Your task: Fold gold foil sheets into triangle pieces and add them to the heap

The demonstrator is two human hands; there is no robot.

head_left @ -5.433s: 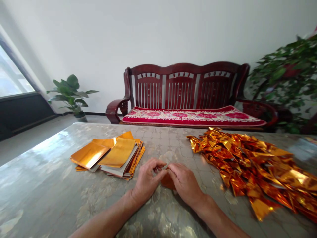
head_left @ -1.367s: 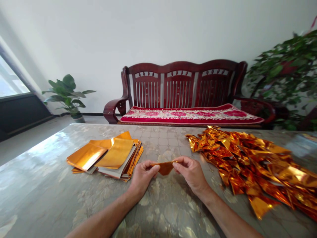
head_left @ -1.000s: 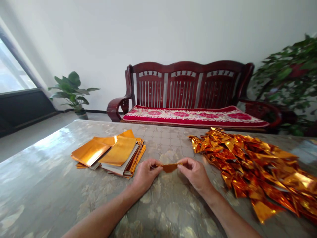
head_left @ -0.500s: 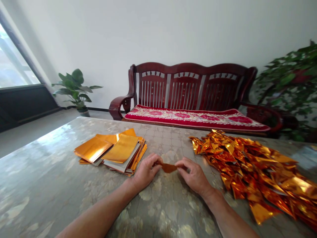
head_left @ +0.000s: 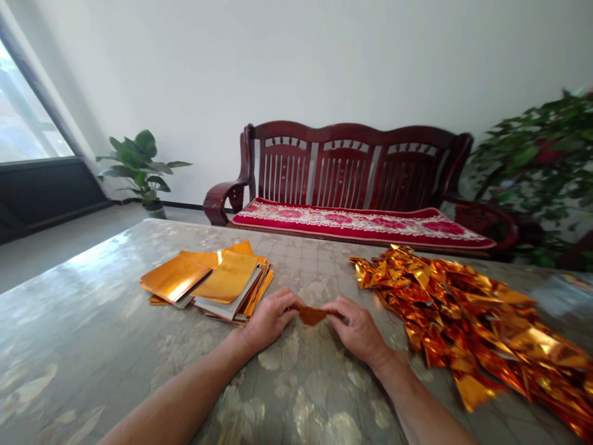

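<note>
A small folded piece of gold foil paper (head_left: 312, 316) is stretched between my two hands, just above the table. My left hand (head_left: 273, 315) pinches its left end between thumb and fingers. At the other end my right hand (head_left: 354, 326) grips it in the same way. The middle of the paper sags a little and looks dark orange. Just left of my left hand lies a loose stack of flat gold foil sheets (head_left: 227, 278), some with grey backs showing. To the right of my right hand spreads a heap of folded gold foil pieces (head_left: 445, 309).
Everything lies on a grey flower-patterned table (head_left: 106, 346). A clear plastic bag (head_left: 565, 296) rests at its right side. Beyond the far edge stands a dark red wooden bench (head_left: 343, 167) with a red floral cover (head_left: 361, 221). Leafy plants (head_left: 143, 164) flank it.
Both hands still hold the folded foil paper in nearly the same place. The view has turned slightly, so the heap and bench appear a bit further left. The stack has not changed.
</note>
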